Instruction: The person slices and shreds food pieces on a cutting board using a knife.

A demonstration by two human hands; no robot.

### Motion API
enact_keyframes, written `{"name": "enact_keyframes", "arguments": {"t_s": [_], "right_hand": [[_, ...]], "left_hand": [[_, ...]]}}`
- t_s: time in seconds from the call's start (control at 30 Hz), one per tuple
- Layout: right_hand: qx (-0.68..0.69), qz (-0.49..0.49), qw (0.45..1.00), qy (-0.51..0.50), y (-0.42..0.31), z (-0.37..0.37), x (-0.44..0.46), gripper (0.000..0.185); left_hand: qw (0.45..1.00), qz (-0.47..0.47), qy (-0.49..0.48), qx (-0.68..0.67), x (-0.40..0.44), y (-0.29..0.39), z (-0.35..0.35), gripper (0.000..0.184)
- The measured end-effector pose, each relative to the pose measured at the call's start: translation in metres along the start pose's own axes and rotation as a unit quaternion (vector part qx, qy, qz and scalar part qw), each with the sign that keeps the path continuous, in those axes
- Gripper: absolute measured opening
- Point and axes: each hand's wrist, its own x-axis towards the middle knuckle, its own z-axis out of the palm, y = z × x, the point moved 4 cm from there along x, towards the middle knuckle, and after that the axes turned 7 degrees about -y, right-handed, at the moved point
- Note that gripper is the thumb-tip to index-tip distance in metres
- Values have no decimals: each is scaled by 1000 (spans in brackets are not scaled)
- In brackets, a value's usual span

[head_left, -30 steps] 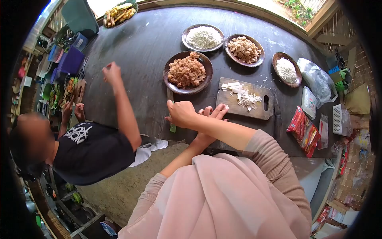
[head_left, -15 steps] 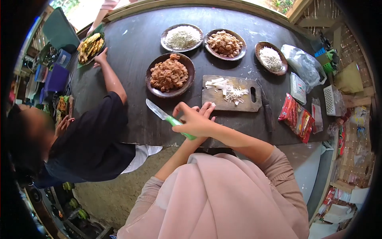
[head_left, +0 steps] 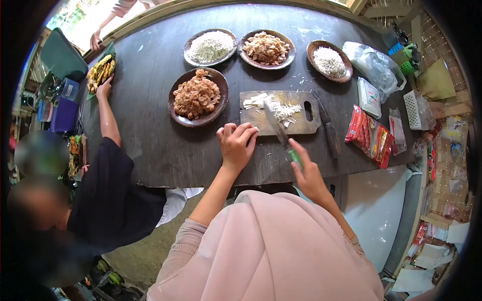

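My right hand (head_left: pixel 311 178) grips a knife (head_left: pixel 276 122) by its green handle, the blade over the wooden cutting board (head_left: pixel 263 128). Thin white strips (head_left: pixel 258 101) and a heap of finely cut white pieces (head_left: pixel 286 112) lie on the board beside the blade. At the board's front left corner is my left hand (head_left: pixel 236 145), its fingers curled. A small white bit shows at its fingertips; what else they hold is hidden. Just left of the board stands a dark plate (head_left: pixel 224 103) heaped with brown fried flakes (head_left: pixel 196 96).
Behind the board are a plate of white shreds (head_left: pixel 211 46), a plate of pale chips (head_left: pixel 266 48) and a smaller plate of shreds (head_left: pixel 329 61). A second knife (head_left: pixel 329 130), red packets (head_left: pixel 370 136) and a plastic bag (head_left: pixel 376 67) lie right. A co-worker's hand (head_left: pixel 104 90) touches a fritter plate (head_left: pixel 101 72).
My hands have come apart: the right has swung right and turned the knife blade over the board, the left has moved left. The person at the window has drawn a hand back from the fritter plate.
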Motion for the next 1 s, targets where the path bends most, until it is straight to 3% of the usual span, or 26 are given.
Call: {"name": "enact_keyframes", "arguments": {"t_s": [0.03, 0.1, 1.0], "right_hand": [[1, 3, 1000, 2, -2, 4, -5, 65], [-83, 109, 987, -87, 1, 16, -12, 69], [-166, 95, 981, -45, -13, 49, -17, 81]], "left_hand": [[1000, -4, 0, 6, 1, -1, -1, 15], [1000, -3, -4, 11, 1, -1, 0, 15], [1000, 10, 5, -13, 1, -4, -2, 15]]}}
